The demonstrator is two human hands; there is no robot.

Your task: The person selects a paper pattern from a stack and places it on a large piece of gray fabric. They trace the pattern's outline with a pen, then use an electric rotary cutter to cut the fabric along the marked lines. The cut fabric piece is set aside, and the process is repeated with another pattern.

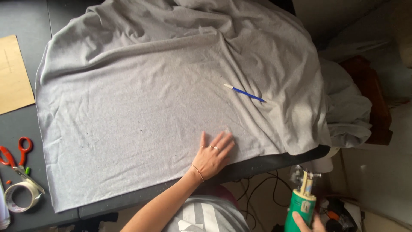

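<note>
Left hand [213, 155]: you are pressing it flat, fingers spread, holding nothing, on the grey cloth [141, 103].
Right hand [305, 222]: you are gripping a green can [301, 207] off the table's edge.
Pen [244, 93]: lying on the cloth beyond your left fingertips.

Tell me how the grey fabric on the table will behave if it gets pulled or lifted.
The grey fabric looks soft and floppy: it wrinkles and drapes over the table edge, so it would probably sag when lifted. The left hand rests flat on it. Pulling would likely bunch it and might roll the blue pen lying on top.
</note>
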